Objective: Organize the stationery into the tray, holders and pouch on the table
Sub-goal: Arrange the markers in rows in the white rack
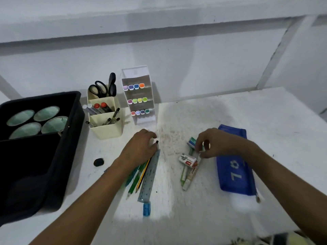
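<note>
Currently the sorting step is under way on the loose items at the middle of the white bench [221, 121]. The left hand [139, 147] lies over the upper ends of a fan of pencils [137, 181] and a translucent grey ruler [149, 177]; its fingers curl downward, but whether that grip has closed on anything cannot be told. The right hand [210, 145] pinches a small slender item above a cluster of glue sticks [185, 175] and a small cardboard staple box [188, 160]; the item itself is too small to identify. A blue fabric pouch [233, 167] lies flat just right of that cluster, zip side along its right edge. A cream plastic holder [106, 119], stepped in tiers, stands upright with scissors and markers inside, beside a clear acrylic marker rack [139, 96]. A black rigid tray [35, 156] sits at the left. A small blue sharpener [146, 208] and a dark oval eraser [98, 162] lie apart. Judged next: lift the pinched item clear and carry it to the pouch, whose opening likely needs spreading first.
</note>
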